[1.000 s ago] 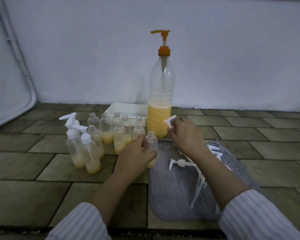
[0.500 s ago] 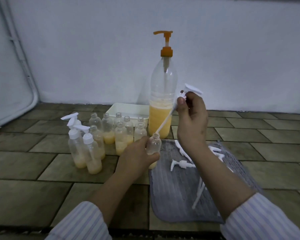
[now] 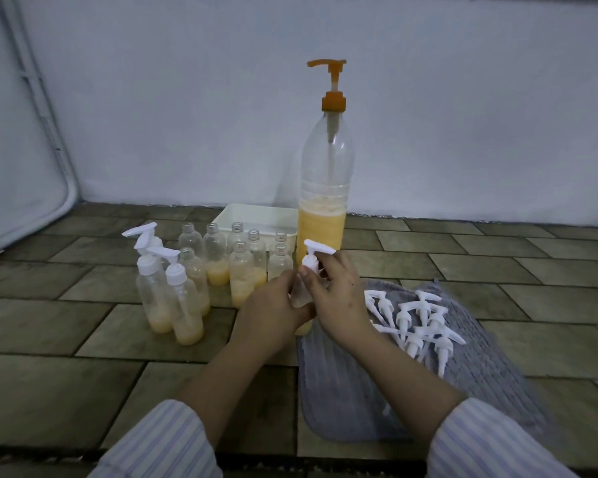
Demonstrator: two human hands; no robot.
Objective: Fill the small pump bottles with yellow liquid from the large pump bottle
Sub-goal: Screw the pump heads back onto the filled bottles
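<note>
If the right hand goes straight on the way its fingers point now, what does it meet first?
Probably the large pump bottle. The right hand holds a white pump cap on a small bottle, fingers pointing up and away toward the wall. The large bottle stands right behind, though depth is unclear.

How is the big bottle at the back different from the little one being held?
The large pump bottle stands free on the floor; the small bottle is gripped by the left hand. The large one's pump is orange, the small one's white pump, pinched by the right hand, is white. Both hold yellow liquid.
</note>
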